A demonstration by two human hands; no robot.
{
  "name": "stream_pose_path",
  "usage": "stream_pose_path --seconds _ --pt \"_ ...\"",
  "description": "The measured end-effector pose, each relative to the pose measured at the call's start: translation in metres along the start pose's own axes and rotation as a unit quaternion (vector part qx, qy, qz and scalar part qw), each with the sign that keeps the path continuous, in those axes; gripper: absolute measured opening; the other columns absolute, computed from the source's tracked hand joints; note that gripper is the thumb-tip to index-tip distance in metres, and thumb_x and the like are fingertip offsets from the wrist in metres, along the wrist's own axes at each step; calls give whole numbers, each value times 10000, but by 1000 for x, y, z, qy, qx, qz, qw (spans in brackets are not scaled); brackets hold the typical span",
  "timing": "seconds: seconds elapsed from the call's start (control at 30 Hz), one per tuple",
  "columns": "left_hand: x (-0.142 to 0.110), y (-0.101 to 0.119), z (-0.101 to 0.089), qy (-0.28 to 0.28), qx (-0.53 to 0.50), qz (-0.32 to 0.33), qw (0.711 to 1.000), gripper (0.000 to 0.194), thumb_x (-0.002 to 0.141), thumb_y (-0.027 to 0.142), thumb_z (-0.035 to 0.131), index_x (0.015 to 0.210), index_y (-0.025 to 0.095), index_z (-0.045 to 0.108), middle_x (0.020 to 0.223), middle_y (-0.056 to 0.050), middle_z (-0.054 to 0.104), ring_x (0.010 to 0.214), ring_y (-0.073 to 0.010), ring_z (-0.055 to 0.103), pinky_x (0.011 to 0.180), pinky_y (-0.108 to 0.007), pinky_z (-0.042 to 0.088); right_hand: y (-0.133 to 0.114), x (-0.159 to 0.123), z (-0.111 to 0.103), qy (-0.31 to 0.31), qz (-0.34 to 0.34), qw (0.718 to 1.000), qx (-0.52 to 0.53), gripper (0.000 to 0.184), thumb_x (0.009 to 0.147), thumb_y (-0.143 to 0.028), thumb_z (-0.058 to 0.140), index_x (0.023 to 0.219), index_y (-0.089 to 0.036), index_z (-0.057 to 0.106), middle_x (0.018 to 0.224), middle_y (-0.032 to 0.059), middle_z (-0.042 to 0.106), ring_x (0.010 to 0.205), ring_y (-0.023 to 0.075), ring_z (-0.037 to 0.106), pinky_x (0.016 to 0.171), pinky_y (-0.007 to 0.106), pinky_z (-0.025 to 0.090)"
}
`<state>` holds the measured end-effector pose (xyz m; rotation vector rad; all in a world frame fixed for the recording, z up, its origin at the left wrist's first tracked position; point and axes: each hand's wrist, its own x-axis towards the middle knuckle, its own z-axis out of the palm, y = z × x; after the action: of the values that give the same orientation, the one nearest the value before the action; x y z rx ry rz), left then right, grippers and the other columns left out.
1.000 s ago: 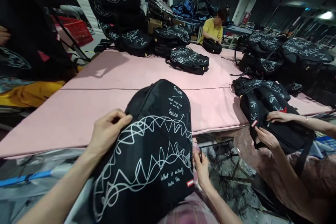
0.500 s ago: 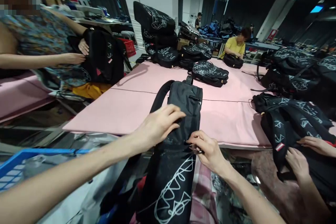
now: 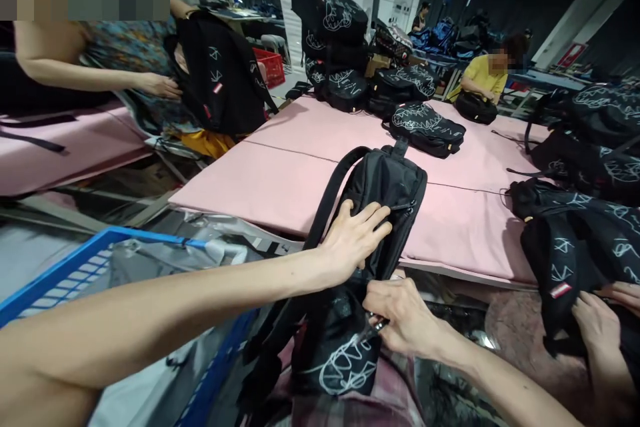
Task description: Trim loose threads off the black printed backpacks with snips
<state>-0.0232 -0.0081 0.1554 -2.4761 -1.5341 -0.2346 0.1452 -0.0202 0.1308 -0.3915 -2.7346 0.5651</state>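
A black backpack (image 3: 385, 187) with white scribble print stands on edge on my lap, its side turned to me and a shoulder strap (image 3: 330, 200) arching up its left. My left hand (image 3: 353, 237) lies on its side panel just under a zip, fingers spread and pressing. My right hand (image 3: 403, 317) is lower on the bag, fingers pinched round a small dark tool (image 3: 373, 330) whose kind I cannot make out, its tip against the fabric.
A pink padded table (image 3: 280, 180) lies ahead with several printed backpacks (image 3: 423, 127) on it and a stack (image 3: 330, 33) at the back. Another person's hands (image 3: 597, 320) hold a backpack at right; a second person at left holds one (image 3: 220, 80). A blue crate (image 3: 75, 267) sits at lower left.
The backpack was turned from its printed front to its side. My left hand slid onto the side panel below the zip; my right hand dropped lower. My view swung left.
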Motion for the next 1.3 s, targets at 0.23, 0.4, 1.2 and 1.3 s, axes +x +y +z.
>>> stream_pose_path --seconds 0.23,0.4,1.2,1.3 --pt "-33 -21 16 106 -105 43 988 251 851 205 518 1099 174 536 1220 -107 565 1234 -239 396 895 -418 301 6 -14 11 13 -33 999 31 191 812 -129 437 634 -177 486 630 -19 456 553 95 407 500 242 260" --pt "-81 -11 12 80 -195 90 973 402 710 555 609 900 201 583 987 -51 655 1253 -292 365 998 -481 188 7 -31 11 61 -21 996 -58 145 874 -208 494 736 -178 523 657 -18 489 526 90 409 479 245 249" --pt "-130 -25 54 230 -274 -193 914 128 811 316 559 897 247 624 899 -44 581 1030 -225 496 884 -385 434 17 -18 13 252 58 951 168 217 895 -257 457 1002 -219 642 957 69 661 853 173 620 716 296 493" --pt "-163 -65 71 199 -277 -443 829 396 844 382 455 1212 238 476 1186 -82 520 1122 -253 492 922 -410 447 57 -18 38 368 217 874 232 204 868 -293 498 911 -210 679 956 75 670 948 212 602 853 383 462"
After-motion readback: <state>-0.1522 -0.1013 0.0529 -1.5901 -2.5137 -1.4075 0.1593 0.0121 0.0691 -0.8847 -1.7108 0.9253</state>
